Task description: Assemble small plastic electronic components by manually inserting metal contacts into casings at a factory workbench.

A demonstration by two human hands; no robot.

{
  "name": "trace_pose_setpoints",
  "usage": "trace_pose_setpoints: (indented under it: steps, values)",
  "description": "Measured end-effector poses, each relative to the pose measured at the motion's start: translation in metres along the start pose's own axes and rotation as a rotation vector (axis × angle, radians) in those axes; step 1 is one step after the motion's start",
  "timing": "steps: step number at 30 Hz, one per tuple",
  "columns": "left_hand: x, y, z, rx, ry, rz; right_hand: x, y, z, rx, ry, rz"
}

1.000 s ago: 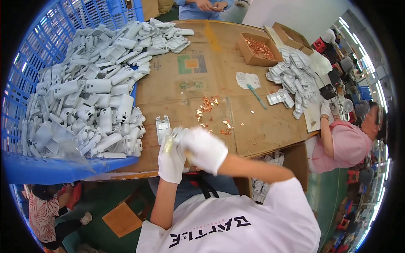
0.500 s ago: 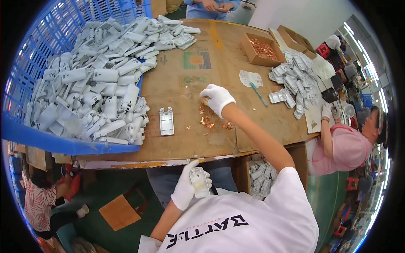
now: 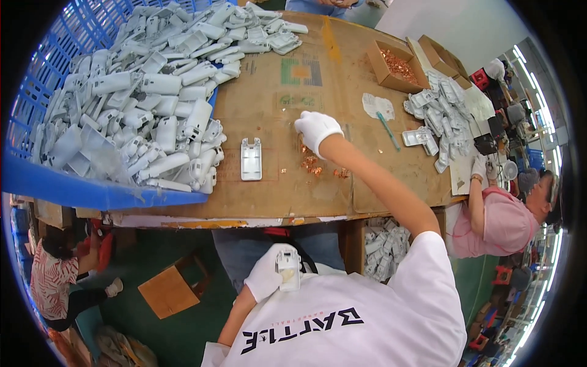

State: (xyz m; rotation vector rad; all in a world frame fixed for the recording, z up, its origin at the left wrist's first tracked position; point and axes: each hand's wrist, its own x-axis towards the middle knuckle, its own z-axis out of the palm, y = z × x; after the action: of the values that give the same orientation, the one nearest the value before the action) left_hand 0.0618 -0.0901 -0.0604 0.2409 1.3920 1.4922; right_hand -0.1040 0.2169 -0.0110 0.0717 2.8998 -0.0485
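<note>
Against the front of my white shirt, my left hand, in a white glove, grips a white plastic housing with its hollow side facing up. My right hand, also gloved, hovers over the cardboard-covered table with its fingers curled together. Whatever is between those fingertips is hidden. Just below it lies a loose pile of small copper-coloured metal pieces. A single open housing rests upright on the cardboard to the left of the pile.
A large blue crate heaped with white housings takes up the left. To the right are a cardboard box of copper pieces, a teal pen and more housings. A co-worker in pink sits at the right edge.
The view has shifted slightly. My right hand has drawn up a little from the copper pieces, its fingers curled. My left hand has brought the housing nearer my body, its thumb no longer sticking up.
</note>
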Motion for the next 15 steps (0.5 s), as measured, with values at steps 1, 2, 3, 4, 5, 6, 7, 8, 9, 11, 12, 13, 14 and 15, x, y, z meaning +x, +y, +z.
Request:
trace_pose_setpoints:
  steps: [1,2,3,4,5,6,7,8,9,11,12,13,14,15]
  values:
    - [0.006,-0.008,0.002,-0.157,0.039,0.05,0.005,0.006,0.003,-0.045,0.029,-0.034]
    - [0.006,0.008,0.008,-0.401,0.088,0.027,0.01,0.008,0.01,-0.085,0.05,-0.083]
    - [0.007,0.014,0.01,-0.403,0.165,0.064,0.011,0.008,0.006,-0.088,0.069,-0.075]
    - [0.015,0.003,0.005,-0.023,0.307,0.169,0.006,0.003,-0.007,-0.092,0.084,-0.068]
    - [0.015,0.014,0.007,0.159,0.41,0.207,-0.009,-0.005,-0.027,0.041,0.123,-0.062]
    - [0.014,0.032,0.011,0.295,0.486,0.202,-0.028,-0.009,-0.045,0.167,0.166,-0.043]
    - [0.011,0.046,0.016,0.38,0.514,0.119,-0.048,-0.012,-0.047,0.308,0.244,-0.129]
    - [0.01,0.047,0.018,0.404,0.535,0.127,-0.071,-0.023,-0.044,0.451,0.321,-0.222]
    - [0.01,0.047,0.021,0.429,0.542,0.138,-0.105,-0.043,-0.039,0.66,0.297,-0.379]
    - [0.006,0.053,0.028,0.508,0.517,0.143,-0.163,-0.08,-0.006,0.738,0.151,-0.459]
    - [0.004,0.055,0.031,0.523,0.51,0.144,-0.181,-0.092,0.016,0.691,0.167,-0.431]
    - [0.003,0.049,0.033,0.556,0.527,0.178,-0.192,-0.1,0.031,0.686,0.195,-0.364]
    - [0.002,0.046,0.036,0.554,0.528,0.172,-0.2,-0.104,0.041,0.676,0.226,-0.291]
    - [0.0,0.043,0.039,0.583,0.522,0.163,-0.207,-0.107,0.049,0.679,0.271,-0.243]
